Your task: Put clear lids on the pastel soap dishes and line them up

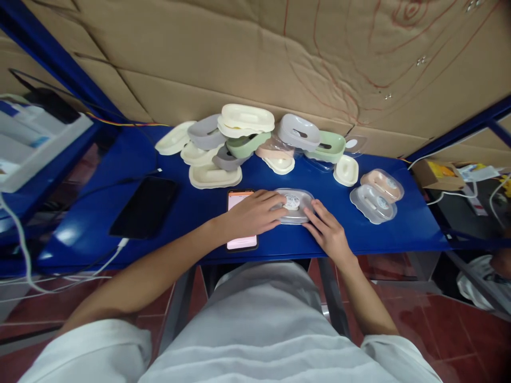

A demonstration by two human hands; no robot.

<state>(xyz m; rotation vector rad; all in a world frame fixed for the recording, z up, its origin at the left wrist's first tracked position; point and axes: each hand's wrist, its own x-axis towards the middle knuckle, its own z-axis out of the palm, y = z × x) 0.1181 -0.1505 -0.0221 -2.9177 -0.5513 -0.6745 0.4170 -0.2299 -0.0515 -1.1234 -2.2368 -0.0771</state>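
The person sits close to a blue metal table [120, 244], with pale grey cloth over the lap at the near edge. Both bare hands lie on one thing: a clear plastic oval case [294, 205] with a grey tray inside and a small round white label on top. This case lies flat on the table, near its front edge and about in the middle of its width.

The left hand [255, 214] lies over the left end of the case, the fingers stretched and pressing on the lid, not curled around it. The right hand [328, 230] touches the right end of the case with its fingertips, the fingers bent a little; it presses or steadies the case but does not close around it.

Under the left wrist, just left of the case, lies a smartphone with a lit pink and white screen [240, 222]. Farther left of the case is a black tablet [144, 206], flat on the table, with a white cable [107, 259] at its near corner.

To the right of the case lie two more clear packed cases, one with a grey tray [372, 203] and behind it one with a pink tray [382, 184].

Behind the case, at the back of the table, is a loose pile of oval plastic trays [239, 138] in cream, grey, green and pink. Behind them stands a brown cardboard wall [255, 58].
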